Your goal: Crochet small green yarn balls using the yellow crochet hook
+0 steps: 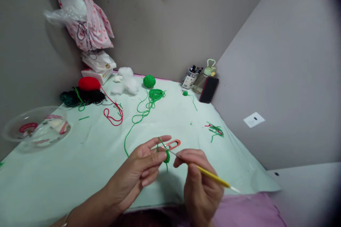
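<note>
Between the thumb and fingers of my left hand [144, 165] is a small green crochet piece [167, 157], with a short yarn tail hanging below it. Green yarn [126, 141] runs from that hand back to a loose tangle on the table, and a strand passes over the raised index finger. My right hand [198, 184] grips a crochet hook [213, 175] with a yellow handle, its metal tip at the green piece. Just behind the fingers lies an orange-handled tool [174, 144], partly hidden by my left hand.
Farther back are a green yarn ball [149, 81], white stuffing [130, 83], red yarn [89, 83] and black yarn [87, 97]. A clear plastic bowl [50, 142] stands at left. At back right are a phone [209, 89], a bottle [199, 84] and yarn scraps [216, 130].
</note>
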`<state>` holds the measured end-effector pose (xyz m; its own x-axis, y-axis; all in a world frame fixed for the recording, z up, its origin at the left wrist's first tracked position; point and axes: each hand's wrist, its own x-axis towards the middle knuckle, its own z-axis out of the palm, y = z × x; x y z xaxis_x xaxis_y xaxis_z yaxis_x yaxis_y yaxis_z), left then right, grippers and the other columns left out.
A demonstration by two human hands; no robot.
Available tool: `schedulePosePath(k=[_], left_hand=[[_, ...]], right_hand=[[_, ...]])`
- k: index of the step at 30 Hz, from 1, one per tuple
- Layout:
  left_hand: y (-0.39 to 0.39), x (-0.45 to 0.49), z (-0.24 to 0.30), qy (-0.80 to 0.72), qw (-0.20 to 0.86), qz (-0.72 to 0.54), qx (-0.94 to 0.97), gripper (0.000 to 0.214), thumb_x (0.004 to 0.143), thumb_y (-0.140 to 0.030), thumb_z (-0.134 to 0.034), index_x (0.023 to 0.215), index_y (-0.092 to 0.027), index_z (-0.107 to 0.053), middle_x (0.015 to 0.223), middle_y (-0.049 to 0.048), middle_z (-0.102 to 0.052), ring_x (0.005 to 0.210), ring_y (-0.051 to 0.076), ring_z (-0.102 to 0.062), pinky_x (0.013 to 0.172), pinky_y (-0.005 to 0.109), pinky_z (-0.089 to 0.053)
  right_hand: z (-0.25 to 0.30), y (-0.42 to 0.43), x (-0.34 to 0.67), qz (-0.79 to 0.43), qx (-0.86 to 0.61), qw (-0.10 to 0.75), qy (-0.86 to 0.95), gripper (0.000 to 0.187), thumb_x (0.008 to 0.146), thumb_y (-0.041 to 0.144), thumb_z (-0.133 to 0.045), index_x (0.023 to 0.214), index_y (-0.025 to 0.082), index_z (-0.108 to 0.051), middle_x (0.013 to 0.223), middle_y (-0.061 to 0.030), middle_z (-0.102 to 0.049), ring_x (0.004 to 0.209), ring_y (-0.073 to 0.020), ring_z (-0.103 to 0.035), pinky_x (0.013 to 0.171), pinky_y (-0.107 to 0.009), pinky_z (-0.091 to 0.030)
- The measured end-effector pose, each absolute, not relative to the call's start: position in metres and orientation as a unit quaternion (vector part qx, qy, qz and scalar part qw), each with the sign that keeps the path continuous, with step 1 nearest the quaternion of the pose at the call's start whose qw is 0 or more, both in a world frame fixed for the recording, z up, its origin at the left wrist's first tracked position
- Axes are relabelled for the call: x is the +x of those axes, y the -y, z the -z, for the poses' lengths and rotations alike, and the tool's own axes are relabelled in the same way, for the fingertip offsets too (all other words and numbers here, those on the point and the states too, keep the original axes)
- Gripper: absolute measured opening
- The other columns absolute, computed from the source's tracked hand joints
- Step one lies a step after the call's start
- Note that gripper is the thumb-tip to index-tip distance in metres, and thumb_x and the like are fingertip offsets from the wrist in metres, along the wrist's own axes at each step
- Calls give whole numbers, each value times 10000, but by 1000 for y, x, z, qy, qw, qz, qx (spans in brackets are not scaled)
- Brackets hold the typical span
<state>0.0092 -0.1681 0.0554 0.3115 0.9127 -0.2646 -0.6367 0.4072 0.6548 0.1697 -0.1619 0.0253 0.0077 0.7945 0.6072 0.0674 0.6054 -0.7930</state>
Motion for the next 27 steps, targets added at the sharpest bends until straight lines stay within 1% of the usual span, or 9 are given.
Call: schedulePosePath(k=[2,4,7,11,14,19,23,27], left_hand=[[168,8,-57,-329,758,-510,239,445,862,-250,-806,1284,-200,-674,767,-57,-541,426,-21,-200,374,147,-142],[169,7,-58,-339,741,-523,250,455,860,-251,-808,1291,-229,-665,822,-52,-566,428,-26,-231,381,151,-142],[169,8,-59,-345,728,-536,254,444,858,-254,-810,1279,-255,-668,853,-51,-577,438,-24,-242,390,148,-159],[170,8,-59,-345,730,-528,263,457,850,-266,-817,1283,-253,-670,886,-37,-605,442,-26,-257,387,140,-175],[170,9,-58,-345,730,-522,274,498,846,-267,-819,1312,-236,-647,902,-18,-642,436,-27,-263,380,133,-187],[171,13,-58,-321,740,-519,281,574,835,-246,-822,1359,-209,-588,919,12,-703,432,-14,-227,366,131,-217],[170,11,-59,-324,753,-500,278,608,842,-250,-814,1395,-211,-562,921,20,-691,433,-17,-229,371,131,-194],[170,6,-57,-325,769,-486,260,508,862,-232,-789,1343,-229,-626,950,4,-625,428,-39,-212,378,137,-162]], right_hand=[[-30,159,170,-368,-322,637,596,222,1032,238,-529,997,265,-747,831,-34,-675,726,-184,-628,698,-362,-527],[-32,156,170,-430,-310,629,568,212,1032,274,-544,950,256,-738,790,-20,-654,717,-173,-620,720,-358,-518],[-31,153,168,-469,-312,629,536,212,1030,300,-562,924,247,-738,776,-10,-647,682,-151,-605,747,-353,-513],[-26,154,168,-479,-308,624,535,182,1025,299,-584,968,247,-748,821,-12,-660,694,-139,-617,695,-315,-496],[-26,156,170,-476,-295,616,554,166,1023,274,-589,996,252,-752,863,-12,-666,700,-129,-621,691,-306,-498],[-29,157,169,-448,-296,595,598,142,988,201,-636,1014,274,-755,857,-17,-689,776,-159,-624,672,-296,-500],[-28,158,169,-425,-307,597,607,167,991,177,-617,1014,272,-752,861,-21,-692,796,-172,-630,706,-321,-501],[-26,158,172,-433,-301,622,579,156,999,201,-603,1003,265,-745,883,-20,-678,760,-161,-629,721,-335,-496]])
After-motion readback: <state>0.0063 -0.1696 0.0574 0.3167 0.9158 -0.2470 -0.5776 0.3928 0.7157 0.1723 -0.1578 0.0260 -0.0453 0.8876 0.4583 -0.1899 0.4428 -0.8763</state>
